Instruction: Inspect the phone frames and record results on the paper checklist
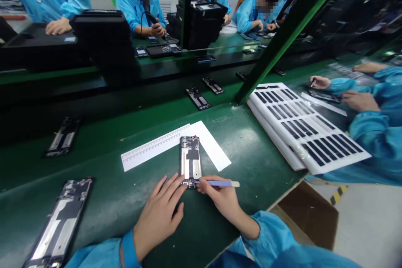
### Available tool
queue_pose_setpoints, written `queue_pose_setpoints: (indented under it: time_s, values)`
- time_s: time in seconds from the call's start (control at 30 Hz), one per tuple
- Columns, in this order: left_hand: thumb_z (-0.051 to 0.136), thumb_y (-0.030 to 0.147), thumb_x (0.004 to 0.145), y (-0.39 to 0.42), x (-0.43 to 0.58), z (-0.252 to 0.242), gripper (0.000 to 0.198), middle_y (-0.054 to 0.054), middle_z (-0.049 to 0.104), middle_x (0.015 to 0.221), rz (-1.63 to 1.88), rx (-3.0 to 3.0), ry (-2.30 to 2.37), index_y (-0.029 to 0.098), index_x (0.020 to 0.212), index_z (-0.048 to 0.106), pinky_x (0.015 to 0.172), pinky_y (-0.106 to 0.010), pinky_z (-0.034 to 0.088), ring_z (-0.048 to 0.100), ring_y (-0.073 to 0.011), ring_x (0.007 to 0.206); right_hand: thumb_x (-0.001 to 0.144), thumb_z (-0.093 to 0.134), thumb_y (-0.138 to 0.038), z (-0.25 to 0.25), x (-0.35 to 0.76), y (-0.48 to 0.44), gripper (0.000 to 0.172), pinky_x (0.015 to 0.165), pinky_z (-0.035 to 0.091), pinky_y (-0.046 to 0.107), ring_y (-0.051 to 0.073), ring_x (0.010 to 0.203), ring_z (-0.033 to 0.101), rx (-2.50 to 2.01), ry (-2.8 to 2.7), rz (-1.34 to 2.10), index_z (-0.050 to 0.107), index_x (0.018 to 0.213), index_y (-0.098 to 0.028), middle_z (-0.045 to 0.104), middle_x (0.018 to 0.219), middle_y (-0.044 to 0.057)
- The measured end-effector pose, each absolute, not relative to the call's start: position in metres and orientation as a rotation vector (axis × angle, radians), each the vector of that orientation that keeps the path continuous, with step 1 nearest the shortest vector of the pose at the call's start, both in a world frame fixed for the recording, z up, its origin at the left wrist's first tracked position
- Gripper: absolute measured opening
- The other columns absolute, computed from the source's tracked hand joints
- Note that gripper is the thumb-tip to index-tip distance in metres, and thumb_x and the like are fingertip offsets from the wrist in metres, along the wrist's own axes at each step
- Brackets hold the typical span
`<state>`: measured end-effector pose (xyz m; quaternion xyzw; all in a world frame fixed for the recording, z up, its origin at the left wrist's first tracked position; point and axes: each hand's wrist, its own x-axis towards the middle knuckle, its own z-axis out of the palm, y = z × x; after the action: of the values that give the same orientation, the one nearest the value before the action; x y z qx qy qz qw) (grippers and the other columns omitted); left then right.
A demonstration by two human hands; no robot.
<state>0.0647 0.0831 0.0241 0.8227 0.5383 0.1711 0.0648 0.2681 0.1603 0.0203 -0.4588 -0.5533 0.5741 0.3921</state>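
An opened phone (190, 163) lies on the green bench in front of me, its circuit boards and silvery middle showing. My left hand (163, 209) rests flat with fingers stretched, the fingertips at the phone's lower left corner. My right hand (220, 194) pinches purple tweezers (220, 183), whose tip is at the phone's bottom edge. Two white sticker sheets lie just beyond: a left one (153, 146) with rows of small marks, and a right one (216, 146) slanting away. The phone's lower edge is partly hidden by my fingers.
Another opened phone (61, 222) lies at my left; several more, such as this phone (197, 98), sit along the sunken line. Trays of black strips (309, 127) stand at the right by a green post (282, 37). A co-worker's hands (359, 100) work beyond. Black bins (103, 42) stand opposite.
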Motion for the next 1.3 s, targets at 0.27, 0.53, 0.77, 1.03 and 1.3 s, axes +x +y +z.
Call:
queue_pose_setpoints:
  time_s: [0.27,0.53,0.77,1.03,1.3]
  values:
    - [0.046,0.018,0.092,0.0843,0.0632,0.0231,0.045,-0.004,0.041,0.151,0.505,2.486,1.615,0.019,0.137,0.051,0.117,-0.052,0.035,0.036,-0.0265,0.141,0.088,0.072,-0.045,0.0182,0.274,0.1587,0.026,0.062,0.062,0.036,0.026,0.065,0.071,-1.127,-1.502,1.418,0.076,0.086,-0.02,0.074,0.073,0.007]
    - [0.044,0.017,0.093,0.0849,0.0631,0.025,0.057,-0.003,0.038,0.153,0.435,2.535,1.618,0.024,0.149,0.039,0.115,-0.051,0.036,0.035,-0.0264,0.141,0.09,0.07,-0.039,0.0177,0.2745,0.1591,0.02,0.062,0.059,0.033,0.024,0.065,0.071,-1.11,-1.536,1.398,0.076,0.087,-0.021,0.074,0.073,0.006]
    - [0.044,0.016,0.092,0.0856,0.0648,0.0249,0.058,-0.003,0.038,0.153,0.456,2.559,1.644,0.026,0.149,0.039,0.114,-0.051,0.037,0.034,-0.026,0.141,0.089,0.072,-0.04,0.0183,0.2718,0.1606,0.021,0.061,0.06,0.031,0.023,0.063,0.07,-1.108,-1.496,1.383,0.074,0.095,-0.02,0.074,0.073,0.005]
    - [0.045,0.022,0.096,0.087,0.0636,0.0216,0.04,-0.003,0.045,0.148,0.495,2.536,1.629,0.019,0.136,0.05,0.115,-0.05,0.036,0.037,-0.0239,0.139,0.088,0.073,-0.036,0.0164,0.2752,0.1614,0.017,0.058,0.057,0.026,0.019,0.059,0.069,-1.052,-1.553,1.452,0.075,0.087,-0.019,0.073,0.069,0.005]
    - [0.047,0.021,0.094,0.0875,0.0645,0.0224,0.04,-0.005,0.046,0.147,0.51,2.538,1.635,0.019,0.134,0.053,0.115,-0.05,0.036,0.04,-0.0259,0.138,0.089,0.072,-0.032,0.0243,0.2737,0.1644,0.015,0.056,0.054,0.025,0.019,0.058,0.068,-1.034,-1.635,1.42,0.076,0.084,-0.019,0.072,0.068,0.003]
